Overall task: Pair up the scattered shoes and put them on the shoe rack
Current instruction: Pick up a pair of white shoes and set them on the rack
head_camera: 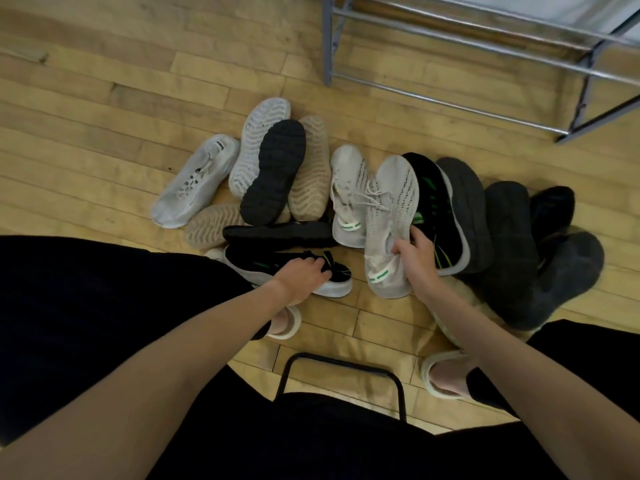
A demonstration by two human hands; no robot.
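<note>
While our left hand (304, 273) grips a black green-striped sneaker (287, 268) and our right hand (415, 258) pinches a grey knit sneaker (391, 209), we judge pairing underway, each needing its mate before the shoe rack (450, 64).

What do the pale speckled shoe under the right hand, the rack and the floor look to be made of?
Pale speckled shoe: seemingly knitted fabric, matte, with a woven dotted pattern and cord laces. Shoe rack: apparently metal, with thin grey bars that glint along their length. Floor: wood or wood-look planks, yellowish, with visible grain, seams and a soft sheen.
</note>
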